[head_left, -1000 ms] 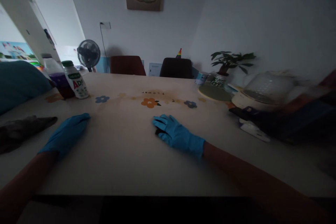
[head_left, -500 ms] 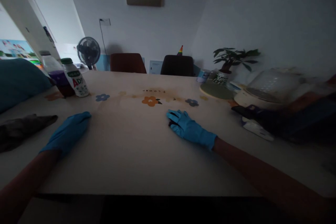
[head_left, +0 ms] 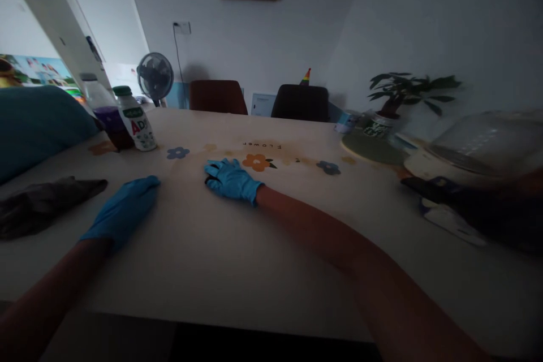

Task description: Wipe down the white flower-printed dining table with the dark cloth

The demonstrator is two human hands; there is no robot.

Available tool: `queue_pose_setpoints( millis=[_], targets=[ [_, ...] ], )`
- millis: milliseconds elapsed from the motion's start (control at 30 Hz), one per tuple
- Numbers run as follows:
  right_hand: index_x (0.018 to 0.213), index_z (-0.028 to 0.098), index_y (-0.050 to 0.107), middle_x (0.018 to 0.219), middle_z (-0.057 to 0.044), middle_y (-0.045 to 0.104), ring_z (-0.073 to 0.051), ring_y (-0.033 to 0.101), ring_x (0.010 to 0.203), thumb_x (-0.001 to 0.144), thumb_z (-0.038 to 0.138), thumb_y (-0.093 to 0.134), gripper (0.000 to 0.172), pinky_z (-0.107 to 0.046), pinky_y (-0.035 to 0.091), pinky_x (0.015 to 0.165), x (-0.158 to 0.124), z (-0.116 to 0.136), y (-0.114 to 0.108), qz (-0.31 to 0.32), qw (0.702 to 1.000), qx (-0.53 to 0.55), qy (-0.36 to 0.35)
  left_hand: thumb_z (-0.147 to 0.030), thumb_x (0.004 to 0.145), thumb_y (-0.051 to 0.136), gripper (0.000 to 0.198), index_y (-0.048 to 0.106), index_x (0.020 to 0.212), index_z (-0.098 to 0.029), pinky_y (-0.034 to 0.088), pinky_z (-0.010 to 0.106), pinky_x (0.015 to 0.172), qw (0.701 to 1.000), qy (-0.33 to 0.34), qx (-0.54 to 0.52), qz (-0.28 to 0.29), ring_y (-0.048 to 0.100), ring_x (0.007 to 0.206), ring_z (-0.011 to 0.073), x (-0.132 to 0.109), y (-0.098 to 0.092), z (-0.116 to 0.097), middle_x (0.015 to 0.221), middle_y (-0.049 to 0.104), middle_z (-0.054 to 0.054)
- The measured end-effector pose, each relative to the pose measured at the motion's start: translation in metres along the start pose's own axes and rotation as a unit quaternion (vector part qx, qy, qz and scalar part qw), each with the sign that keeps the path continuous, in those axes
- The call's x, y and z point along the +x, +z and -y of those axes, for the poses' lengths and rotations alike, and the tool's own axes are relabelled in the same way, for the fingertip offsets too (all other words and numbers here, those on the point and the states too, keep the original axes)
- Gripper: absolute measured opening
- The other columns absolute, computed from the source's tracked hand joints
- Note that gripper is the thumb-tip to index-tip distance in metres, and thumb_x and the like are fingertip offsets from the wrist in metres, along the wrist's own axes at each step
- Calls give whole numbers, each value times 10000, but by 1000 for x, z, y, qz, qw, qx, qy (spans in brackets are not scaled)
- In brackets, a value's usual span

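Observation:
My left hand (head_left: 127, 207), in a blue glove, rests on the white table (head_left: 182, 271), fingers stretched out and nothing seen in them. Just left of it lies a crumpled dark grey cloth (head_left: 51, 201), apart from the hand. My right hand (head_left: 233, 181), also blue-gloved, is pressed on the table near its middle, left of a printed orange flower (head_left: 257, 162). Something small and dark shows between its fingers and the tabletop; most of it is hidden under the hand. Brownish stains (head_left: 288, 150) spread around the printed lettering beyond the hand.
A white bottle with a green cap (head_left: 139, 127) and a clear bottle with a purple label (head_left: 111, 119) stand at the left. On the right are a potted plant (head_left: 382, 123) on a green mat (head_left: 369, 149) and a lidded pot (head_left: 449, 167). Two chairs (head_left: 218, 96) stand behind.
My right hand has slid left across the table, from below the blue flower to left of the orange one. The left hand stays on the table; the view has shifted slightly.

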State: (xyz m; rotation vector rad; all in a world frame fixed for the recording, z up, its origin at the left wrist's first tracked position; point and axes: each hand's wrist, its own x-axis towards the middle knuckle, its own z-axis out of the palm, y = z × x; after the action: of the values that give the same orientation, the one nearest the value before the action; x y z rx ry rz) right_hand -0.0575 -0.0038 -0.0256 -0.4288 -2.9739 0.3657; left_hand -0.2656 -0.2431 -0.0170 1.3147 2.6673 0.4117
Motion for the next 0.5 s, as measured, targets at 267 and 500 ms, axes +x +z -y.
queue_pose_setpoints(
  millis=[267,500],
  targets=[
    [1728,176,583,1873,-154,532,-406,524,1630,1240,569,562,627,-766,311,1386,86,39,17,2,1000,5,-17,-341,1094,370,729,690,1700,-93,404,511,1467,1000,-4,-25,-17,600,1660,351,0,-2,-2,1778,631,152],
    [1711,147,607,1849,-143,569,-400,545,1620,1222,514,647,613,-713,334,1401,80,34,16,-11,1000,6,-19,-335,1096,357,735,674,1694,-49,341,512,1495,999,-4,-42,-13,570,1689,349,1,-2,1,1791,613,167]
  ],
)
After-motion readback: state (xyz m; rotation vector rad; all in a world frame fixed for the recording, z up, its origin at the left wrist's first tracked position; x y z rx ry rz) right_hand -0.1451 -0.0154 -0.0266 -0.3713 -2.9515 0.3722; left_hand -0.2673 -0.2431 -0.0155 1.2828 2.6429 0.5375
